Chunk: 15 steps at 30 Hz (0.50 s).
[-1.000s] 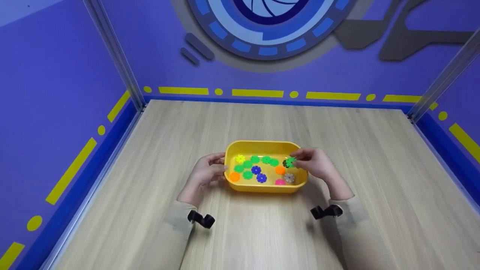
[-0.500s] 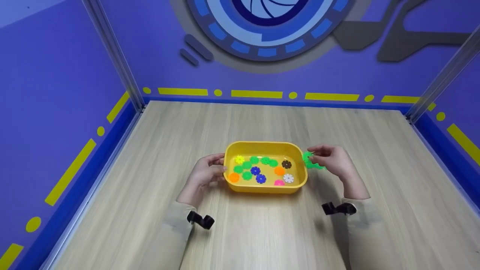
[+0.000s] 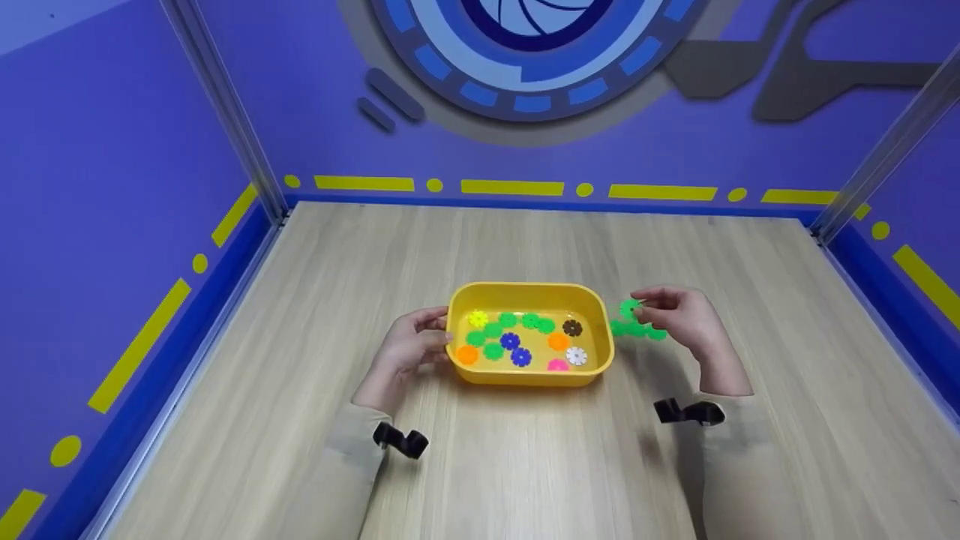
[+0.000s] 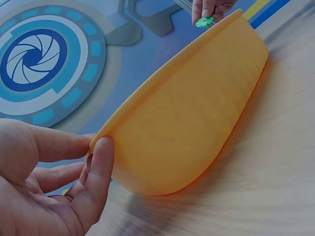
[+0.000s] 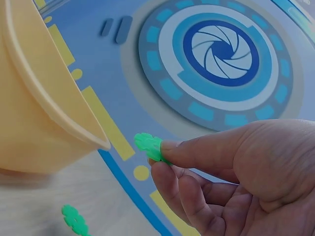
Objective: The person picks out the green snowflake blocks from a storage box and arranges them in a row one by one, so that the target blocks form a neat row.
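Observation:
My left hand (image 3: pixel 409 345) grips the left end of a yellow plastic bin (image 3: pixel 532 377), its thumb and fingers pinching the rim in the left wrist view. Inside the bin lie flower-shaped plastic discs: several green ones (image 3: pixel 507 320), two blue ones (image 3: pixel 520 357), orange ones (image 3: pixel 558 342), and single yellow, brown, white and pink ones. Right of the bin, my right hand (image 3: pixel 684 319) pinches a green notched disc (image 5: pixel 147 145) between thumb and forefinger, raised above the table. Below that hand, a row of green discs (image 3: pixel 637 330) lies close beside the bin.
The bin stands mid-table on a light wood-grain tabletop (image 3: pixel 360 255). Blue printed panels (image 3: pixel 525 154) enclose the back and both sides, with metal corner posts (image 3: pixel 225 112). A black wrist mount (image 3: pixel 401 440) sits on each sleeve.
My right hand has moved from over the bin's right end to the right, outside it, with a green disc in its fingers. The brown disc is uncovered. My left hand stays on the rim.

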Available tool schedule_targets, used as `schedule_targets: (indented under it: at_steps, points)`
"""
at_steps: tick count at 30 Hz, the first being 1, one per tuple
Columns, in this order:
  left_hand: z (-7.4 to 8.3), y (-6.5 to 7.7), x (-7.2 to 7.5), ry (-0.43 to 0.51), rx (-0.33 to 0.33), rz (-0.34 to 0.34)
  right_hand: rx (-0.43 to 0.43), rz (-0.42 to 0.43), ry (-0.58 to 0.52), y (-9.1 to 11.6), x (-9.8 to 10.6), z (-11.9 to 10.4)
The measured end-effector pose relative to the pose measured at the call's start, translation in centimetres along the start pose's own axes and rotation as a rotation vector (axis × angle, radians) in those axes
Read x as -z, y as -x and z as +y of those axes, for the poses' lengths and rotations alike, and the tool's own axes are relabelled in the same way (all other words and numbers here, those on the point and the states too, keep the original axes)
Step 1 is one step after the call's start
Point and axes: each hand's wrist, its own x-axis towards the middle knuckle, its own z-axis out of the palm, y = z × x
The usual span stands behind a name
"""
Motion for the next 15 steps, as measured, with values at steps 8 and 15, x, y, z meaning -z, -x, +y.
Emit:
schedule_targets:
  at_steps: [8,15]
  points:
    - [0.0,0.0,0.1,-0.013,-0.012,-0.008,-0.029,0.008,-0.024,0.2,1.0,0.9]
    - [-0.1,0.0,0.1,-0.005,-0.005,-0.009,-0.067,0.01,-0.044,0.2,2.2,2.0]
